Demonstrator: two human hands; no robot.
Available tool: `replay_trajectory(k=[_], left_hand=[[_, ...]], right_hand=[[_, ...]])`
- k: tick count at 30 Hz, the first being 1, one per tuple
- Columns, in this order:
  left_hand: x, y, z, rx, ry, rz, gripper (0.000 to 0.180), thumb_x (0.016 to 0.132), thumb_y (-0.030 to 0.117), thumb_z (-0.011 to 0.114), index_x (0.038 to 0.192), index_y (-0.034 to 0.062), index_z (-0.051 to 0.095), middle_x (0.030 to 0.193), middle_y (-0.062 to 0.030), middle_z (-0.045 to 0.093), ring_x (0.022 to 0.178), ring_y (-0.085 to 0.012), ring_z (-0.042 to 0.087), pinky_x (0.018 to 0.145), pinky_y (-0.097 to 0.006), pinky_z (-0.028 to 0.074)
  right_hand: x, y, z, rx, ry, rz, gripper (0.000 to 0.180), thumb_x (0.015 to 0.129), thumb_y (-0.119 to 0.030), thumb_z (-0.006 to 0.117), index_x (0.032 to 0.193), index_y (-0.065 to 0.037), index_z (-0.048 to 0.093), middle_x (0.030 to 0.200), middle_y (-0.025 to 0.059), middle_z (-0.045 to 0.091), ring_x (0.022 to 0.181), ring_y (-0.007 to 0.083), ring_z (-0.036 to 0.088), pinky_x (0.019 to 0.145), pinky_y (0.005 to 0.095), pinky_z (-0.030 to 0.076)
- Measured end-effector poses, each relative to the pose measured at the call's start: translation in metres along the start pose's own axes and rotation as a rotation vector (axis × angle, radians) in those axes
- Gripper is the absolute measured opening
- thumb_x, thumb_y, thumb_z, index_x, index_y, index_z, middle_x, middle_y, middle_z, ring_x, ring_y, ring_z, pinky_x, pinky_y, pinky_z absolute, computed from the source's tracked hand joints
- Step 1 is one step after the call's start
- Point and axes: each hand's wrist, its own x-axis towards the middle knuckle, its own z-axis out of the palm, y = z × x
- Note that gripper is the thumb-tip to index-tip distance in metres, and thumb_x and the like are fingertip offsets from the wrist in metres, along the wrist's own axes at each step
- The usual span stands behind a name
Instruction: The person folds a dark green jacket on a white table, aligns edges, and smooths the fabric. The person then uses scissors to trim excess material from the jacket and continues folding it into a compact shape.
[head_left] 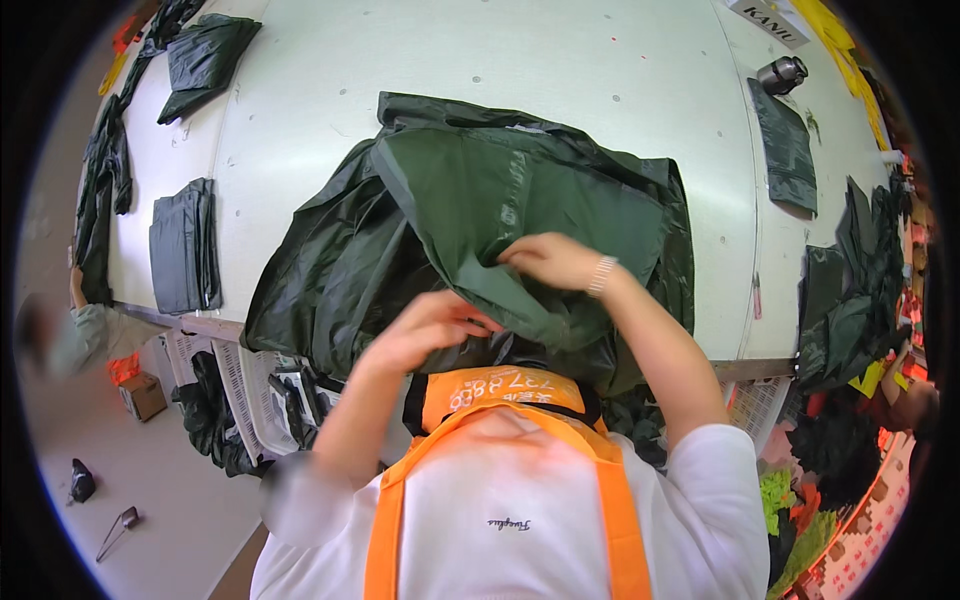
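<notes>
Both hands (550, 262) at dark green fabric (450, 180)

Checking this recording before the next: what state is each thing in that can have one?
Garment: spread out, rumpled, partly turned over
Left hand: fingers curled by the garment's near edge, grip unclear
Right hand: fingers bent at a fold, tips hidden
Left stack: folded
Right bundle: folded flat
Wristband: worn
Apron: worn

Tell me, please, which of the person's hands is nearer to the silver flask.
Right. The right hand is at the green garment, below and left of the silver flask in the picture; the left hand is farther left and lower.
</notes>
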Motion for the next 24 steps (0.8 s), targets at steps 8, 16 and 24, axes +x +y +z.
replay_trajectory(k=[8, 16, 24], left_hand=[[0.031, 0.010, -0.025, 1.067, 0.666, 0.597, 0.046, 0.068, -0.003, 0.065, 0.112, 0.0058, 0.055, 0.108, -0.0110, 0.059, 0.083, -0.0232, 0.059, 0.068, -0.030, 0.048], [0.019, 0.073, -0.072, 1.633, 0.893, 0.013, 0.048, 0.070, 0.019, 0.076, 0.111, 0.0052, 0.057, 0.102, -0.0130, 0.061, 0.093, -0.0276, 0.058, 0.077, -0.033, 0.046], [0.060, -0.080, -0.025, 1.524, 0.542, 0.443, 0.014, 0.075, 0.009, 0.064, 0.088, 0.0041, 0.061, 0.097, -0.0081, 0.060, 0.089, -0.0296, 0.057, 0.080, -0.038, 0.045]], right_hand=[[-0.149, 0.027, 0.004, -0.322, 0.675, 0.107, 0.034, 0.075, 0.011, 0.052, 0.104, -0.003, 0.061, 0.132, 0.0131, 0.047, 0.108, 0.0328, 0.054, 0.086, 0.0336, 0.047], [-0.140, 0.054, -0.028, -0.204, 0.999, 0.072, 0.017, 0.084, -0.015, 0.065, 0.082, 0.000, 0.060, 0.068, 0.0118, 0.059, 0.058, 0.0217, 0.054, 0.057, 0.0297, 0.043], [-0.106, 0.066, -0.047, -0.269, 0.950, 0.211, 0.025, 0.086, -0.027, 0.062, 0.083, -0.002, 0.060, 0.071, 0.0166, 0.060, 0.061, 0.0323, 0.054, 0.058, 0.0362, 0.043]])
